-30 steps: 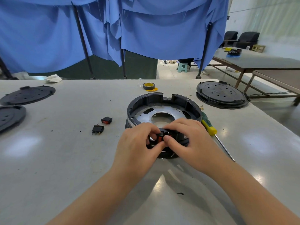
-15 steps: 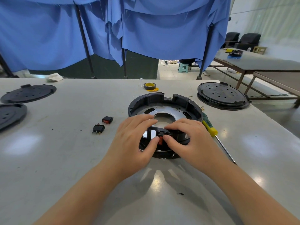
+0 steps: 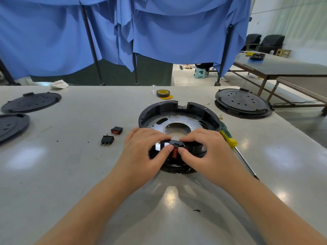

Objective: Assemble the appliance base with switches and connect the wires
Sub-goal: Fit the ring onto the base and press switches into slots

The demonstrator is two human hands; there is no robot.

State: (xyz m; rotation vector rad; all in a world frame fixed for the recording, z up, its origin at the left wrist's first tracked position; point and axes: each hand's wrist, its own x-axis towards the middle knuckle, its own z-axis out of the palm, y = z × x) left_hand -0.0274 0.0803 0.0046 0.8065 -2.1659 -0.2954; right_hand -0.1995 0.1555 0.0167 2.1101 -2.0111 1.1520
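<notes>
Both of my hands are on the near wall of the round black appliance base (image 3: 178,112), which sits on the grey table (image 3: 70,174) straight ahead of me. My left hand (image 3: 143,152) curls over the rim from the left and my right hand (image 3: 207,152) from the right, and the two thumbs meet on a rocker switch (image 3: 174,151) with a red face set in that near wall. Each hand grips the switch and the wall around it, forefingers lying along the top edge, thumbs pressing the front. Beyond my knuckles the base's metal floor plate with its round centre hole is open to view.

Left of my left hand, two loose switches lie on the table: one with a red face (image 3: 116,130) farther off, one black with prongs showing (image 3: 107,140) nearer. Just right of my right hand a screwdriver (image 3: 230,140) with a green and yellow handle lies touching the base's side. Past the base sits a roll of yellow tape (image 3: 163,93). Black round cover plates rest far to my left (image 3: 31,102) and far to my right (image 3: 243,103).
</notes>
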